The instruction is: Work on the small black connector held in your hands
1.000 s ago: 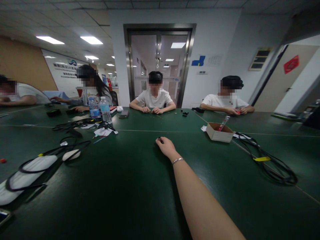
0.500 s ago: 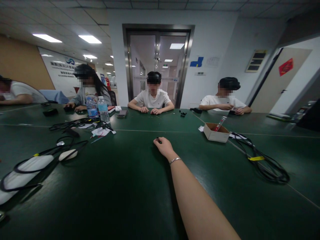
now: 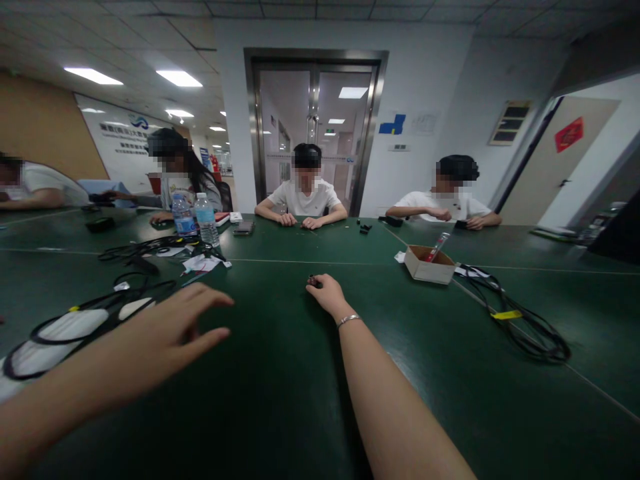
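Note:
My right hand lies stretched far out on the green table, its fingers curled round a small dark object at the fingertips. A thin bracelet sits on that wrist. My left hand hovers above the table at the left, fingers spread and holding nothing. It is nearest to a white pad with a black cable looped over it.
Two water bottles, papers and cables lie at the back left. A small cardboard box with a red-tipped tube stands at the right, next to a coiled black cable with a yellow tag. Several people sit along the far edge.
My left arm has come into view from the lower left, hand spread above the table. My right hand stays put on the small dark object.

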Available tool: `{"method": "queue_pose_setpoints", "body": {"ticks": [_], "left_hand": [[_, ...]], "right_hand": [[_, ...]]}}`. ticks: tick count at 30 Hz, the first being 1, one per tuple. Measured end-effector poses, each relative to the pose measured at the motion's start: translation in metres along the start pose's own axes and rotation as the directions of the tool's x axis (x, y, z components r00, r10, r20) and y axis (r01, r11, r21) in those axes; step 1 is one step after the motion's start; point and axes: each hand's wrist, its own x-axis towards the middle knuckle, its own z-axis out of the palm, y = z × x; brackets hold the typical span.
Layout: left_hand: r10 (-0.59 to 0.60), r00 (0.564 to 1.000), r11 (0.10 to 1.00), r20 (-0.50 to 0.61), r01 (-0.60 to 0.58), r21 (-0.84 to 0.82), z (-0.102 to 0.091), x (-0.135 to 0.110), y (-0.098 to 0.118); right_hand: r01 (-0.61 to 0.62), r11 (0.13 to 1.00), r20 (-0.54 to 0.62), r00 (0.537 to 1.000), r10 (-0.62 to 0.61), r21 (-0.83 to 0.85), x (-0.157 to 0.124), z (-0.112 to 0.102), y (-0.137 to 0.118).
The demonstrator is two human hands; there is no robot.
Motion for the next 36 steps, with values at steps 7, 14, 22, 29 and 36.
{"method": "queue_pose_setpoints", "body": {"ticks": [7, 14, 22, 29, 36], "left_hand": [[0.192, 0.98, 0.981, 0.047, -0.193, 0.02, 0.139, 0.136, 0.06], [0.241, 0.969, 0.935, -0.052, -0.246, -0.256, 0.204, 0.154, 0.052], [0.229, 0.971, 0.902, -0.072, -0.239, -0.358, 0.205, 0.155, 0.036], [0.178, 0.98, 0.866, -0.089, -0.199, -0.458, 0.21, 0.16, 0.029], [0.118, 0.991, 0.855, -0.06, -0.132, -0.502, 0.211, 0.161, 0.025]], "right_hand": [[0.086, 0.995, -0.057, 0.994, -0.089, -0.051, 0.003, 0.004, 0.005], [0.067, 0.989, -0.003, 0.998, -0.068, -0.132, 0.008, 0.002, 0.004], [0.113, 0.991, -0.001, 0.994, -0.113, -0.071, 0.009, 0.0, 0.008], [0.135, 0.987, -0.03, 0.991, -0.133, 0.085, 0.013, 0.0, 0.013], [-0.144, 0.834, 0.163, 0.984, 0.066, 0.532, 0.013, -0.011, 0.015]]}}
